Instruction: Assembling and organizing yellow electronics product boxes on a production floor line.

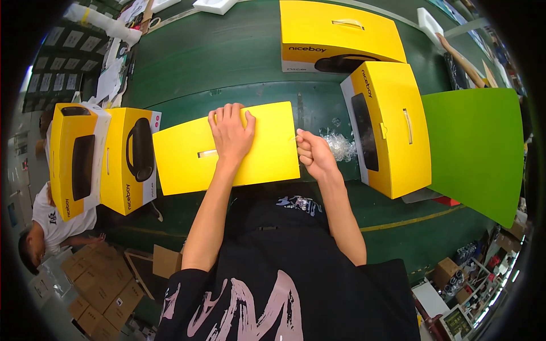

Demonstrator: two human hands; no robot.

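Note:
A yellow cardboard box [267, 128] lies in front of me with a plain yellow face up and a slot handle in it. My left hand [230, 133] rests on that face, palm down with the fingers stretched out near its far edge. At the box's right edge my right hand [314, 152] is closed in a pinch, thumb and forefinger together. A tiny pale strip shows by those fingertips, too small to name. Just right of this hand sits a crumpled heap of clear plastic [340, 146].
A yellow carton [392, 131] stands to the right beside a green panel [478, 148]. Another yellow carton [341, 31] is at the far side. Two more cartons [116, 165] stand at left on the green bench [193, 62]. A person [60, 221] is beyond them, near brown boxes [108, 284].

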